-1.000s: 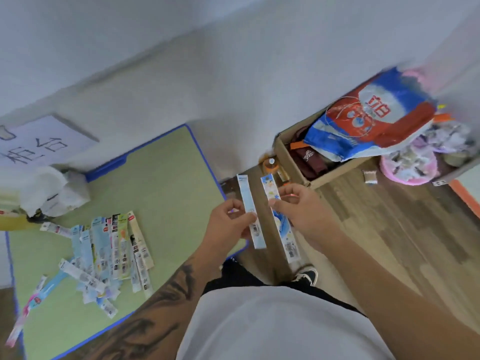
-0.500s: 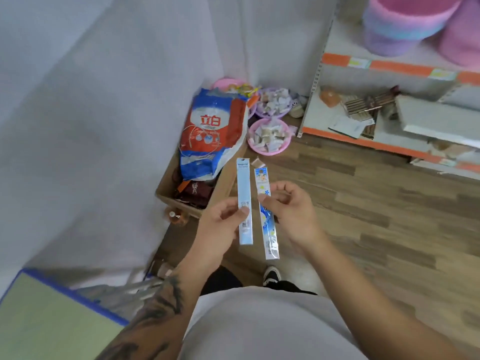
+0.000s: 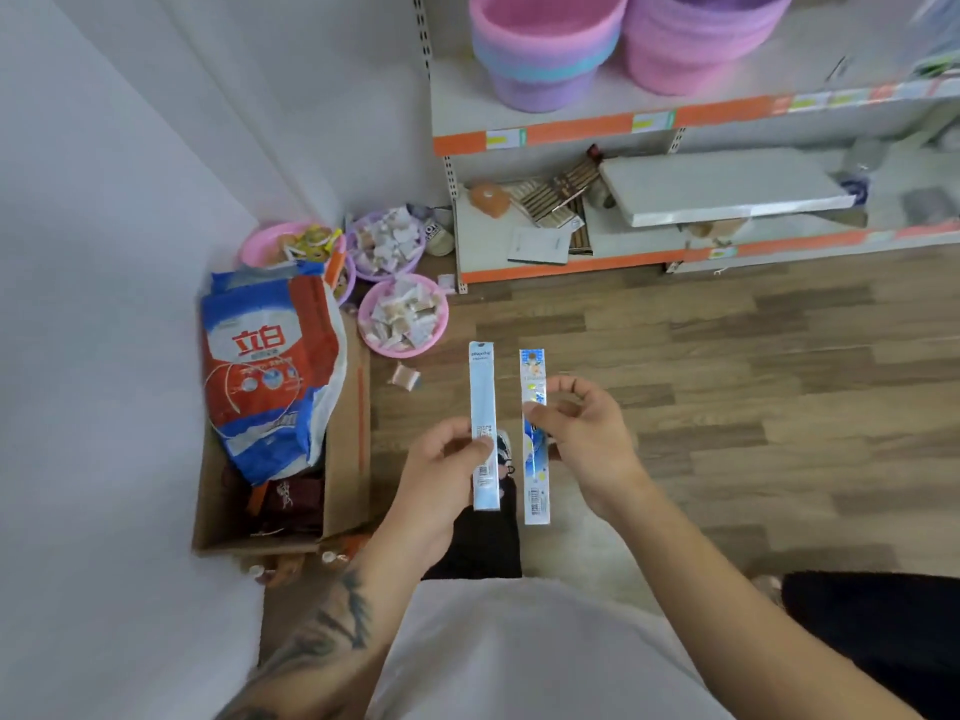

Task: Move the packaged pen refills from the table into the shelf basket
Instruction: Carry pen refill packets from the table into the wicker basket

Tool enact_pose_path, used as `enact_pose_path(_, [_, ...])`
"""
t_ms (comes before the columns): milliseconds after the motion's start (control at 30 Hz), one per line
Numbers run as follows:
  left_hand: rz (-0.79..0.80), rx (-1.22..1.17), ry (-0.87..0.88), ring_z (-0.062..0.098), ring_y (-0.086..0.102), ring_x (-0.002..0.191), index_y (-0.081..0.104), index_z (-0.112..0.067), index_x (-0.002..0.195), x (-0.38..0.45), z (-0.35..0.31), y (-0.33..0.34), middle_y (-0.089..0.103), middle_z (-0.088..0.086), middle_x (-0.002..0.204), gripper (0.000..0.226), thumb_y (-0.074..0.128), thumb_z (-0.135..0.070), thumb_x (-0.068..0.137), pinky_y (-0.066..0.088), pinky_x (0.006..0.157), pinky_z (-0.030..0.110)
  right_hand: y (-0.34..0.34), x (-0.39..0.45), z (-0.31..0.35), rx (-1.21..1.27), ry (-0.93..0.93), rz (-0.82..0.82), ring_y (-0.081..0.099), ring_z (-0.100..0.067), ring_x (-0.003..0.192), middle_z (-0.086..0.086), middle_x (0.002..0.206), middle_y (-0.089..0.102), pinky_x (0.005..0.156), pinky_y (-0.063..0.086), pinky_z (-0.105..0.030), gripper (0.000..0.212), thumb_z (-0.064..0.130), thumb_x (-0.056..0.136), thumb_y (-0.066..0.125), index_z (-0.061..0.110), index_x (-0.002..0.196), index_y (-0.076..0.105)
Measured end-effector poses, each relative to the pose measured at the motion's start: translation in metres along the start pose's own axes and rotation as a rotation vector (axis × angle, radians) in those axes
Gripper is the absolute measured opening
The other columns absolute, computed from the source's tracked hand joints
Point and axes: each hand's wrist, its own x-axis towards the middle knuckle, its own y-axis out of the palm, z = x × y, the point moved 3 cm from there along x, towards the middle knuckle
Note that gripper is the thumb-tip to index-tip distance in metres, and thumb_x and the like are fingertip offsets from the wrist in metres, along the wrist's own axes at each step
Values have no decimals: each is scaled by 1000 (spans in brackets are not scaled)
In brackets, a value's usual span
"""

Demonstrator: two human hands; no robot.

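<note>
My left hand pinches a plain pale-blue refill packet between thumb and fingers near the packet's lower half; the packet stands upright, top end toward 12 o'clock. My right hand pinches a patterned refill packet at its middle, thumb in front, remaining fingers loosely curled behind. The two packets run parallel, just beside each other, not touching. Both are held in the air above the wooden floor, in front of my white shirt.

At 12 to 1 o'clock stands a shelf unit with orange edge strips. Its upper shelf carries two stacks of baskets: a pink-and-purple stack and a second pink stack beside it. The lower shelf holds a white board and small papers.

At 9 to 10 o'clock a cardboard box sits against the wall, with a red, white and blue bag lying in it. Small pink bowls of wrapped items lie on the floor at 11 o'clock.
</note>
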Motion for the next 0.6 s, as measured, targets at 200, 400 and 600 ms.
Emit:
enact_pose_path(200, [77, 27, 18, 30, 75, 98, 72, -20, 109, 79, -88, 20, 77, 3, 99, 16, 66, -10, 98, 60, 90, 55, 2, 76, 77, -13, 9, -18, 74, -29, 79, -9, 96, 79, 76, 62, -48, 19, 1, 94, 69, 6, 111, 66])
enact_pose_path(400, [145, 74, 111, 42, 69, 103, 74, -29, 94, 138, -182, 34, 71, 17, 105, 14, 70, -15, 92, 56, 90, 55, 7, 139, 160, -22, -30, -25, 73, -21, 73, -8, 92, 79, 61, 56, -29, 7, 5, 96, 68, 8, 102, 70])
enact_pose_path(600, [195, 112, 139, 41, 69, 105, 72, -30, 90, 175, -242, 60, 71, 13, 103, 19, 70, -31, 72, 52, 98, 65, -3, 179, 205, -37, -64, -102, 66, -17, 74, -10, 88, 78, 68, 50, -32, 6, 16, 95, 74, 11, 95, 72])
